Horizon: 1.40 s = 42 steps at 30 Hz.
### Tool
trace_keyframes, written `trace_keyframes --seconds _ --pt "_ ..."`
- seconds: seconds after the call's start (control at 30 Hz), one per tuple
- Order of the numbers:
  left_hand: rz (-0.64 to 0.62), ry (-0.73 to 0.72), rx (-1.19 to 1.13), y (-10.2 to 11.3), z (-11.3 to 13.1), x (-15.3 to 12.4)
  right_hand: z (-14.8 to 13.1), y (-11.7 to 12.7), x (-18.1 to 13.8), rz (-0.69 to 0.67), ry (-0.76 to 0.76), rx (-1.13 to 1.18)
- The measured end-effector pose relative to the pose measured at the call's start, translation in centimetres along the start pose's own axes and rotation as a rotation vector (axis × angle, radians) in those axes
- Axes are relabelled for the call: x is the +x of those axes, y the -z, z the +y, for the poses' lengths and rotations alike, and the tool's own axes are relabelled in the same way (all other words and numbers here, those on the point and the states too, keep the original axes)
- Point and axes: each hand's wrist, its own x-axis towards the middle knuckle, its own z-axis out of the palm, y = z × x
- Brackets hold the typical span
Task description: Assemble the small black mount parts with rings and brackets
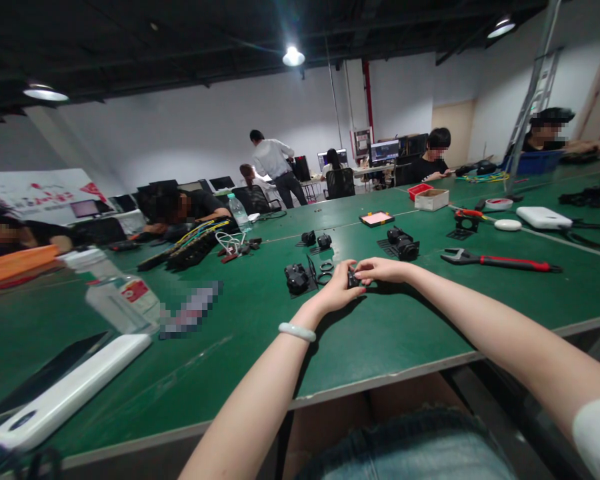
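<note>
Both hands meet over the green table (260, 320), on a small black part (352, 279) that is mostly hidden by fingers. My left hand (339, 288), below a pale bangle, is closed round it from the left. From the right, my right hand (380, 270) pinches at the same part with its fingertips. Just left of my hands lie black rings (325, 266) and a black camera-like assembly (297, 279) on a thin plate. Beyond them sit smaller black assemblies (324, 241), and a larger one (403, 244) stands farther right.
Red-handled adjustable pliers (500, 261) lie on the right, near a white box-shaped device (544, 218). At left are a clear plastic jug (123, 300), a long white device (75, 393) and bundled cables (195, 243). A shallow tray (377, 219) is ahead. Several people sit or stand around.
</note>
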Motion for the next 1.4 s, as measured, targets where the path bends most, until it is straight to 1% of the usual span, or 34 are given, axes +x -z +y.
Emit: trace_keyframes --seconds 0.57,0.77,0.9,1.13,1.4 --pt "-0.02 0.005 0.014 0.1 0.2 0.01 -0.05 -0.05 0.01 -0.018 0.007 0.017" --pt "-0.037 0.011 0.029 0.17 0.27 -0.04 0.16 0.25 0.19 -0.034 0.05 -0.071" --pt "-0.04 0.011 0.041 0.17 0.13 -0.02 0.42 0.35 0.37 -0.058 0.058 -0.064" --pt "-0.028 -0.002 0.024 0.08 -0.07 -0.01 0.36 0.25 0.16 -0.023 0.06 -0.114" --pt "-0.016 -0.011 0.01 -0.02 -0.29 -0.03 0.03 0.08 -0.03 -0.026 0.032 -0.035"
